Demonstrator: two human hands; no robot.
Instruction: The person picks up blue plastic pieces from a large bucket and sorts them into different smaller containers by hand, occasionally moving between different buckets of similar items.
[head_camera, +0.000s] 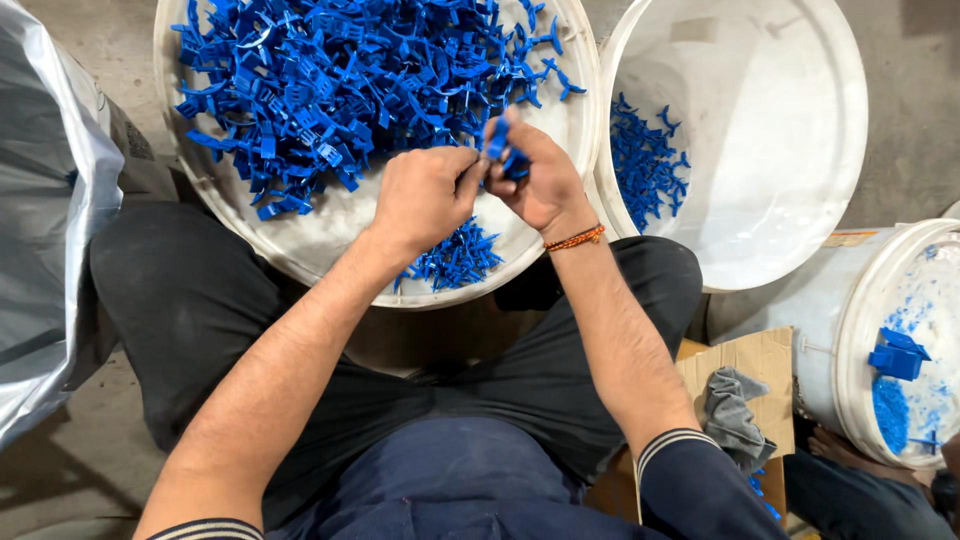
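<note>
Blue plastic clip (505, 150) pinched between both hands (425, 195) (540, 185) above white tub (330, 235) on concrete floor (900, 120); silver bag (45, 200) at nine o'clock.

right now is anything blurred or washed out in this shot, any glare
Head view: light is even and soft, with only faint shadows under the hands. The left hand, right hand and blue plastic part between them look sharp. The silver bag shows mild sheen; the empty white tub looks pale but not blown out.
</note>
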